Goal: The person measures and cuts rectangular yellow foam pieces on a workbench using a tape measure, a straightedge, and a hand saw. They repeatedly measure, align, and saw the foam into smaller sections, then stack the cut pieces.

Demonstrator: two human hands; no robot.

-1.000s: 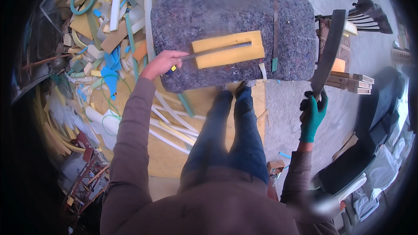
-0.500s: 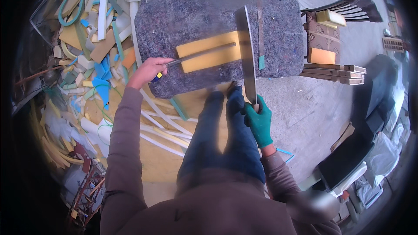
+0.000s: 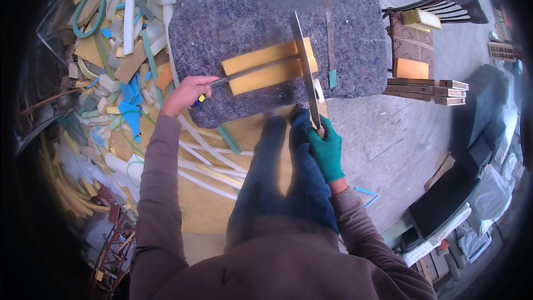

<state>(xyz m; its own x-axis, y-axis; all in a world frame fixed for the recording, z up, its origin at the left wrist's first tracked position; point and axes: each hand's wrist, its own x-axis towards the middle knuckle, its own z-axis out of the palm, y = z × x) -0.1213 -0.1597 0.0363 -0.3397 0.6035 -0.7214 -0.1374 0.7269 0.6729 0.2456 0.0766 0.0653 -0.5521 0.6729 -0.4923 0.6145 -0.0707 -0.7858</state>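
Note:
A flat yellow foam piece (image 3: 258, 80) lies on the grey felt-like pad of the work surface (image 3: 222, 16). Across its length runs a narrow metal strip, ruler-like (image 3: 244, 71), gripped at its near-left end by my bare left hand (image 3: 189, 93). A small yellow-and-blue object (image 3: 201, 99) shows beneath that hand, mostly hidden. My right hand (image 3: 326, 150), in a green glove, is closed round the handle of a long-bladed knife (image 3: 307, 72). Its blade crosses the foam near the right end; whether it has cut in, I cannot tell.
A dark strip with a green end (image 3: 332, 78) lies on the pad's right side. Foam offcuts (image 3: 130, 66) heap up on the left. To the right stand a patterned box (image 3: 408, 44) with foam blocks, stacked wooden pieces (image 3: 427, 90) and a dark chair-like frame (image 3: 461, 3).
The knife has shifted left and turned, its blade now more edge-on and over the foam, with a foam end showing right of it. My left hand and the strip have barely moved.

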